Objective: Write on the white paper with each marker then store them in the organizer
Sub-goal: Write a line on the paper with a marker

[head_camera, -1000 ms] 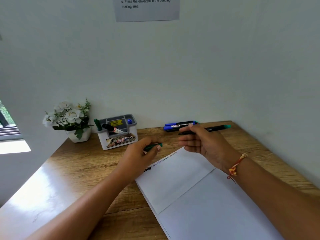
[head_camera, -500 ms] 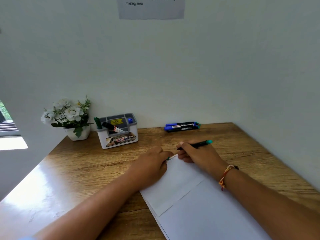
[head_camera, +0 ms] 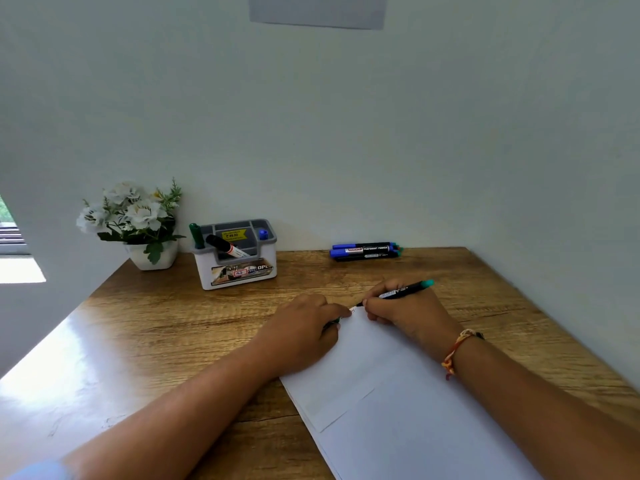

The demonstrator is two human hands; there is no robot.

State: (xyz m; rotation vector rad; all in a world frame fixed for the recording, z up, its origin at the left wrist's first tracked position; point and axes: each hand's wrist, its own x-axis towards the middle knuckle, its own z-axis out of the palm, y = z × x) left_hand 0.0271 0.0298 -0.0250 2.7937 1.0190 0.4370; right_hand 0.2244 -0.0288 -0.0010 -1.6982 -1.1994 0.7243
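White paper (head_camera: 398, 403) lies on the wooden desk in front of me. My right hand (head_camera: 405, 311) grips a black marker with a teal end (head_camera: 408, 289), its tip down at the paper's far corner. My left hand (head_camera: 304, 334) rests on the paper's left edge and holds the marker's green cap (head_camera: 334, 322) between its fingers. A white and grey organizer (head_camera: 239, 259) stands at the back left with a green marker (head_camera: 195, 235), a black marker (head_camera: 227, 245) and a blue one (head_camera: 263, 234) in it. Blue-capped markers (head_camera: 363, 251) lie by the wall.
A white pot of white flowers (head_camera: 138, 220) stands left of the organizer. The wall runs along the desk's back and right side. A printed sheet (head_camera: 317, 10) hangs on the wall above. Bare wood shows at the left of the desk (head_camera: 138, 341).
My right hand came down from above the desk and brought the marker tip onto the paper. My left hand moved right onto the paper's edge with the cap.
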